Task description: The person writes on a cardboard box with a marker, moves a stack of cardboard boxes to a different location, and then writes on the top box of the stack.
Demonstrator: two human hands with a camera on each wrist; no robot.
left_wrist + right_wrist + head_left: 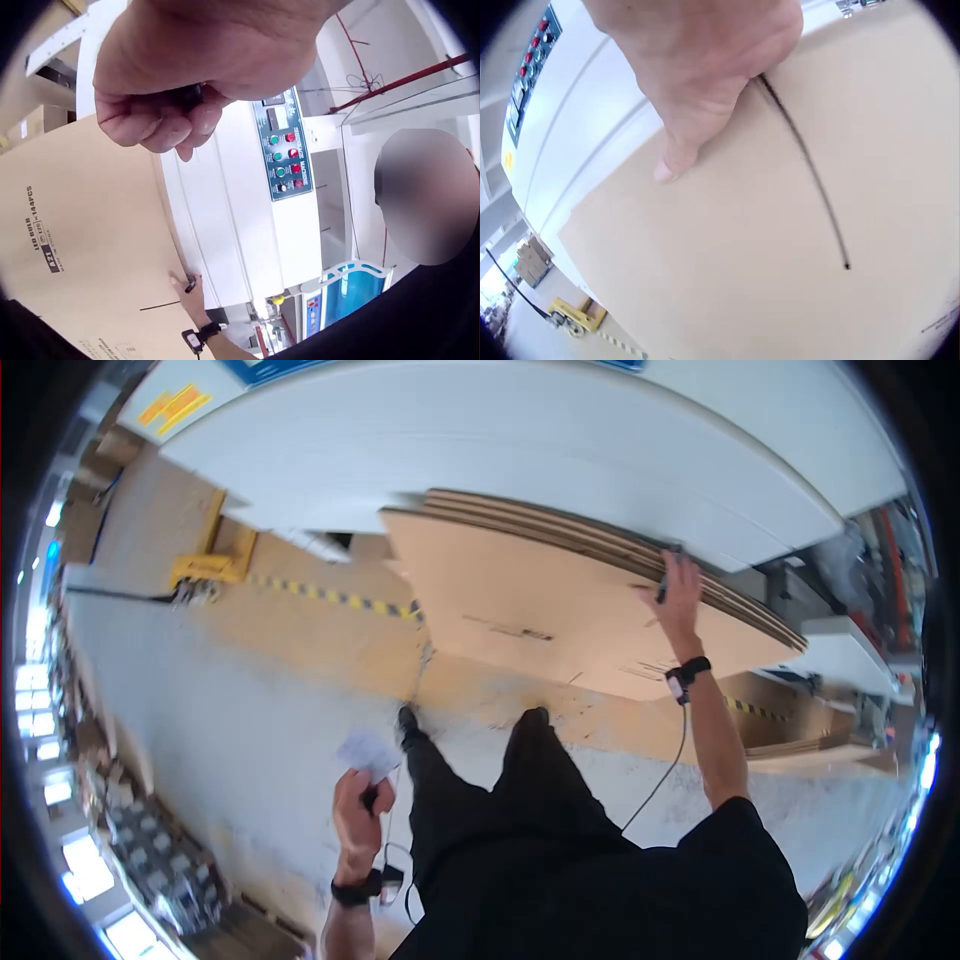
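Several flat cardboard sheets (540,590) stand stacked and leaning against a white machine. My right hand (680,600) grips their top edge near the right end, fingers over the edge, with a small dark object at the palm. In the right wrist view, the thumb of my right hand (712,82) lies on the front sheet (727,247), beside a long dark slot. My left hand (362,810) hangs low at the left, curled round a small dark object (371,797), with a whitish paper (366,752) at its fingers. The left wrist view shows my left hand (202,67) curled, away from the cardboard (97,232).
The white machine (500,450) spans the front, with a button panel (286,150). A yellow pallet jack (212,565) stands at the left by striped floor tape (330,596). More cardboard (810,752) lies low at the right. A person (427,195) is beyond the machine.
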